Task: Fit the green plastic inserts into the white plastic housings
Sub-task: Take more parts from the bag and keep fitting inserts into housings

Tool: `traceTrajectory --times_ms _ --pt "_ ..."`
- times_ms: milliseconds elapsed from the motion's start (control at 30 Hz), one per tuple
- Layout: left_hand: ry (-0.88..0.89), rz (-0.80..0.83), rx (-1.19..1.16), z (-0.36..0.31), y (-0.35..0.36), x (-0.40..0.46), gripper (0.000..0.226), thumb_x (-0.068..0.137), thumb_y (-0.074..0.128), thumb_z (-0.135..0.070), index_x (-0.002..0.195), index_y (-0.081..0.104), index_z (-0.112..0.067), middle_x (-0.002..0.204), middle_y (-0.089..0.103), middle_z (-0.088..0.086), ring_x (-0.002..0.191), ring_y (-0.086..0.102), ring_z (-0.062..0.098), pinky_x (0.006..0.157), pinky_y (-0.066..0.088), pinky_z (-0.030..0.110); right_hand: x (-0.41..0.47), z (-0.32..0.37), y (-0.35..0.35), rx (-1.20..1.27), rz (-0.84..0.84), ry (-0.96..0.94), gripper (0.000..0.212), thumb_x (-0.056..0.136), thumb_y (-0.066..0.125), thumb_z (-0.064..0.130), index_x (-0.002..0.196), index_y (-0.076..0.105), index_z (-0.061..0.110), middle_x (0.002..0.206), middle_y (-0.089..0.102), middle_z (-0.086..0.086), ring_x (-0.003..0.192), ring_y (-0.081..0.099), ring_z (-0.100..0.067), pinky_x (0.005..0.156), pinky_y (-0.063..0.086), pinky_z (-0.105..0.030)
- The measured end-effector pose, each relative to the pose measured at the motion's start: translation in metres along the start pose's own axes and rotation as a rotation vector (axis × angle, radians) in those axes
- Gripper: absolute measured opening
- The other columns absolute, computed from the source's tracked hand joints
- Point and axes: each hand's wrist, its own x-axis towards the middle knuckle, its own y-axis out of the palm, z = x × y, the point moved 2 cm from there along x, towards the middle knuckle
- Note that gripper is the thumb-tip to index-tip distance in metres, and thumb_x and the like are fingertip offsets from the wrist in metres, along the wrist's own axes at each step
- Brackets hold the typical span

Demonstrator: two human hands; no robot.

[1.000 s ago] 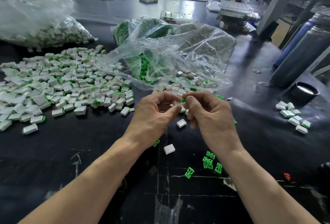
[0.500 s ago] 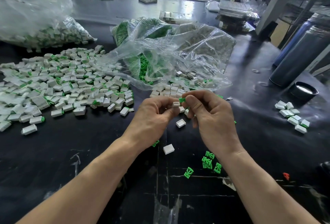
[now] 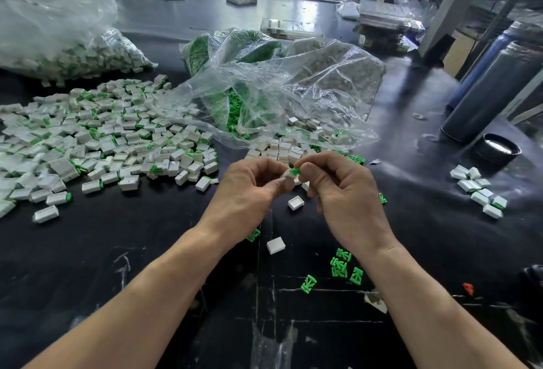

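Your left hand [image 3: 249, 189] pinched a housing [image 3: 286, 175]; your right hand [image 3: 343, 192] pinched an insert [image 3: 294, 171] against it, above the bench [image 3: 147, 251].

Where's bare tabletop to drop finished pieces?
Bare black tabletop lies left of the left hand, below the assembled pile. Another patch sits between the right hand and the small cluster. Crowded: under the bags.
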Motion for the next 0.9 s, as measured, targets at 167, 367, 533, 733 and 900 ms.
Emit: traceTrajectory --times_ms 167,367,533,733,900 --pt "-0.014 -0.021 -0.007 0.000 0.000 -0.001 0.002 0.090 0.076 -0.015 0.092 0.076 -0.013 0.067 0.068 -0.016 0.059 0.057 -0.007 0.060 0.044 0.009 0.001 -0.003 -0.001 -0.034 0.011 0.040 0.015 0.101 0.067 0.018 0.093 0.075 0.027 0.069 0.066 0.018 0.059 0.057 0.000 0.056 0.042 -0.013" --pt "0.001 -0.046 0.173 0.000 -0.001 -0.002 0.005 0.090 0.077 -0.011 0.092 0.078 -0.015 0.085 0.076 -0.004 0.082 0.070 0.010 0.076 0.054 0.022 0.001 -0.008 0.000 -0.159 0.041 0.034 0.009 0.098 0.067 0.027 0.092 0.073 0.029 0.072 0.067 0.019 0.062 0.058 -0.002 0.064 0.043 -0.025" --pt "-0.032 -0.052 0.108 0.002 -0.002 -0.002 0.006 0.089 0.078 -0.009 0.088 0.078 -0.015 0.077 0.073 -0.011 0.066 0.061 -0.005 0.064 0.049 0.014 0.001 -0.012 0.004 -0.111 0.036 0.066 0.008 0.096 0.064 0.034 0.092 0.071 0.034 0.073 0.067 0.014 0.063 0.057 -0.004 0.065 0.044 -0.031" --pt "-0.045 -0.042 0.074 0.005 -0.001 -0.002 0.012 0.090 0.076 -0.009 0.082 0.077 -0.017 0.071 0.070 -0.011 0.060 0.057 -0.003 0.064 0.052 0.024 0.000 -0.008 0.006 -0.184 0.002 0.060 0.012 0.099 0.069 0.023 0.089 0.073 0.027 0.074 0.067 0.014 0.065 0.059 -0.005 0.066 0.046 -0.030" --pt "-0.031 -0.039 0.178 0.007 -0.003 -0.001 0.012 0.088 0.078 -0.012 0.080 0.076 -0.020 0.060 0.064 -0.016 0.052 0.053 -0.005 0.055 0.045 0.014 -0.002 -0.003 0.005 -0.274 0.020 0.042 0.009 0.097 0.072 0.022 0.091 0.077 0.025 0.081 0.071 0.011 0.074 0.064 -0.006 0.068 0.049 -0.025"
